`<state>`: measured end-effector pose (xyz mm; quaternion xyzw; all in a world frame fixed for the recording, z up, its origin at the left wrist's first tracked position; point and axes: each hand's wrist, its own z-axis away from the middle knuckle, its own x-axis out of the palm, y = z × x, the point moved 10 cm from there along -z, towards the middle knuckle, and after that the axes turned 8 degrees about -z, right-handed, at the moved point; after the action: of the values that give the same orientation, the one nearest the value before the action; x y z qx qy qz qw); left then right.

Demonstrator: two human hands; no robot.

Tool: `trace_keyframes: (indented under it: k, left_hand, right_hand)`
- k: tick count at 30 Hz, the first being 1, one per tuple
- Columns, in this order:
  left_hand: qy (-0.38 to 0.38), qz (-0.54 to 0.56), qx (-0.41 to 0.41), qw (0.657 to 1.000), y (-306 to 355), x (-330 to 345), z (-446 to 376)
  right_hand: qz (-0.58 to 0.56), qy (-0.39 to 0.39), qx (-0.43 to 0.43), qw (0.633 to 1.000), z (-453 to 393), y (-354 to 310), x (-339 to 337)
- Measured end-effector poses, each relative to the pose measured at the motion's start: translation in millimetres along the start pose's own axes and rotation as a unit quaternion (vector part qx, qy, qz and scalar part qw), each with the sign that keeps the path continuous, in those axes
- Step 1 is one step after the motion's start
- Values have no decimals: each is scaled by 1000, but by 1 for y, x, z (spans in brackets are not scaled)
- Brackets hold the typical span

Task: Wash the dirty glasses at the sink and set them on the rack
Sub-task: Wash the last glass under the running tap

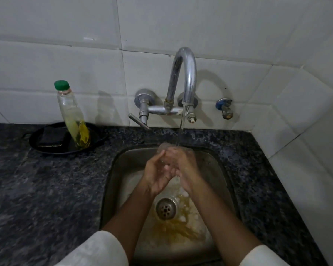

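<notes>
A clear glass [166, 148] is held over the steel sink [219, 169], its rim under the stream of water falling from the curved tap [186, 73]. My left hand [158, 175] wraps the glass from the left. My right hand [185, 169] covers it from the right, fingers overlapping the left hand. Most of the glass is hidden behind my fingers. Brownish-yellow water runs round the drain [165, 208] at the bottom of the basin.
A bottle with a green cap [71, 112] leans in a black dish [46, 148] with a dark scrub pad [50, 138], on the dark granite counter [46, 189] left of the sink. White tiled walls close in behind and at the right. No rack is in view.
</notes>
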<state>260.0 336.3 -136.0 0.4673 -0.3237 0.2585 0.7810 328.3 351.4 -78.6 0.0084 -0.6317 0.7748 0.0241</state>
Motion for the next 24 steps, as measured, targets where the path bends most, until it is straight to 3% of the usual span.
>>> trace_keyframes:
  k: [1, 2, 3, 4, 5, 6, 7, 8, 9, 10, 11, 12, 13, 14, 15, 16, 17, 19, 20, 21, 22, 23, 24]
  left_hand:
    - [8, 18, 10, 1000, 2, 0, -3]
    - [29, -5, 10, 1000, 5, -4, -6]
    - [55, -72, 1, 996, 10, -9, -10]
    - [82, -164, -20, 983, 15, -14, -12]
    - [101, -244, -46, 963, 16, -19, -13]
    - [112, -287, -64, 949, 17, -21, -13]
    - [103, -292, -65, 949, 17, -19, -12]
    - [68, -269, -47, 960, 17, -11, -12]
    - [28, -225, -26, 974, 16, 0, -10]
    - [1, -178, -7, 984, 16, 5, -10]
    - [-12, -143, 2, 990, 17, 7, -9]
    - [-1, -141, 2, 990, 20, 4, -10]
    - [24, -173, -3, 985, 26, 0, -11]
    - [56, -229, -28, 971, 28, -8, -13]
    - [81, -277, -54, 956, 28, -14, -12]
    - [93, -290, -74, 950, 25, -20, -13]
    - [89, -276, -75, 954, 23, -23, -12]
    - [48, -195, -25, 979, 21, -16, -9]
    - [31, -131, -5, 991, 18, -15, -10]
    - [23, -88, 10, 996, 18, -16, -12]
    - [30, -79, 17, 996, 20, -19, -13]
    - [51, -110, 16, 992, 24, -24, -14]
    - [74, -171, 3, 983, 27, -29, -17]
  right_hand:
    - [-1, -27, -14, 1000, 2, -8, 2]
    - [115, -80, -78, 987, 3, -17, 6]
    - [291, -159, -143, 932, 7, -16, 17]
    - [479, -208, -169, 836, 13, -7, 21]
    - [590, -229, -174, 754, 11, 7, 17]
    - [601, -219, -168, 750, 8, 13, 12]
    - [532, -183, -151, 813, 3, 8, 11]
    - [399, -119, -103, 903, -2, 1, 6]
    - [196, -42, -29, 979, -8, 5, -1]
    - [0, -7, 52, 999, -8, 13, 1]
    - [-74, -16, 63, 995, -2, 10, 8]
    - [-16, -55, 4, 998, -1, 0, 12]
    - [131, -105, -98, 981, 1, -12, 17]
    - [328, -182, -194, 907, 9, -14, 32]
    - [497, -214, -239, 806, 12, -5, 35]
    - [565, -235, -229, 757, 11, 6, 32]
    - [545, -222, -229, 776, 8, 4, 31]
    - [301, -123, -149, 934, -7, -8, 22]
    - [127, -70, -60, 988, -11, -2, 17]
    - [63, -39, -38, 997, -10, -1, 15]
    - [119, -49, -84, 988, -11, -8, 15]
    - [245, -107, -156, 951, -11, -11, 25]
    - [413, -176, -213, 868, -3, -6, 37]
